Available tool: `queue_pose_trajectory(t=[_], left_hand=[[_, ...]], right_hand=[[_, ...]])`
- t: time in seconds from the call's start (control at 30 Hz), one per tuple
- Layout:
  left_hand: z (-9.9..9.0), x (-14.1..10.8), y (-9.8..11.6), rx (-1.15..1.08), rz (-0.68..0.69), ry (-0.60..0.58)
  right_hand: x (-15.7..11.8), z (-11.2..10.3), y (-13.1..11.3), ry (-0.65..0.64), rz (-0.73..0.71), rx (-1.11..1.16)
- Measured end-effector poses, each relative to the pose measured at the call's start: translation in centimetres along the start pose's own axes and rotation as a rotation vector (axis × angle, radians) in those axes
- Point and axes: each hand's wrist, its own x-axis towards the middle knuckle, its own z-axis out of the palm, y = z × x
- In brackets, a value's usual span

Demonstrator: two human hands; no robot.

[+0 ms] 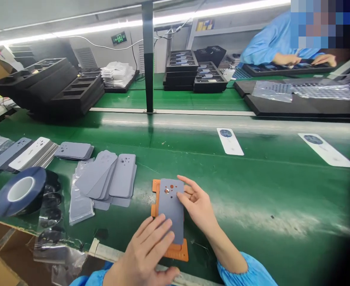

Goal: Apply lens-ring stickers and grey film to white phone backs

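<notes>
A grey phone-shaped panel [172, 214] with several small holes near its top lies over an orange fixture [179, 253] close to the table's front edge. My right hand [197, 202] pinches the panel's upper right edge between thumb and fingers. Spread fingers of my left hand [151, 246] rest at the panel's lower left, with the thumb apart. To the left are fanned grey panels [97, 174] and a neater stack of grey panels [122, 174].
A blue tape roll [0, 198] stands at the left, beside white panels [29, 155]. Two white cards [231, 142] [326, 150] lie at the right. Black trays [74, 95] line the back. Across the table, a person in blue sleeves [267, 39] handles a tray.
</notes>
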Motion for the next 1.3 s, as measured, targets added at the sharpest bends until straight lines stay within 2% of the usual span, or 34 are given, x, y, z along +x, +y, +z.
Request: queue_pose_trajectory(t=[0.1, 0.17, 0.27, 0.43, 0.6, 0.7, 0.8, 0.9, 1.13, 1.2, 1.3], left_hand=[[0.1, -1.1, -0.3, 0.086, -0.046, -0.183], [0.2, -1.7, -0.4, 0.105, -0.065, -0.238], [0.5, -2.4, -0.4, 0.109, -0.075, -0.256], [0.7, -2.8, -0.4, 0.109, -0.077, -0.288], [1.0, -3.1, -0.7, 0.064, -0.084, -0.269], [1.3, -3.4, -1.0, 0.047, -0.083, -0.233], [1.4, -3.3, -1.1, 0.039, -0.078, -0.231], [1.3, -3.0, -1.2, 0.016, -0.095, -0.241], [1.3, -3.0, -1.4, -0.021, -0.119, -0.254], [1.4, -3.3, -1.6, -0.074, -0.114, -0.216], [1.0, -3.5, -1.7, -0.223, -0.158, -0.094]], right_hand=[[-0.5, 0.2, 0.2, -0.009, -0.056, -0.167], [-0.7, 0.4, 0.2, -0.027, -0.080, -0.256], [-0.8, 0.3, 0.3, -0.045, -0.188, -0.439], [-0.1, -0.8, 0.9, 0.003, -0.513, -0.816], [0.2, -0.9, 2.4, 0.009, -0.660, -1.117], [-0.9, -0.1, 2.9, -0.052, -0.734, -1.233], [-2.5, 1.1, 3.4, -0.138, -0.723, -1.364], [-3.6, 1.9, 4.0, -0.160, -0.660, -1.454], [-3.8, 1.6, 3.5, -0.218, -0.544, -1.417], [-4.2, 1.0, 3.2, -0.143, -0.541, -1.362], [-5.1, 0.1, 3.4, 0.070, -0.529, -1.316]])
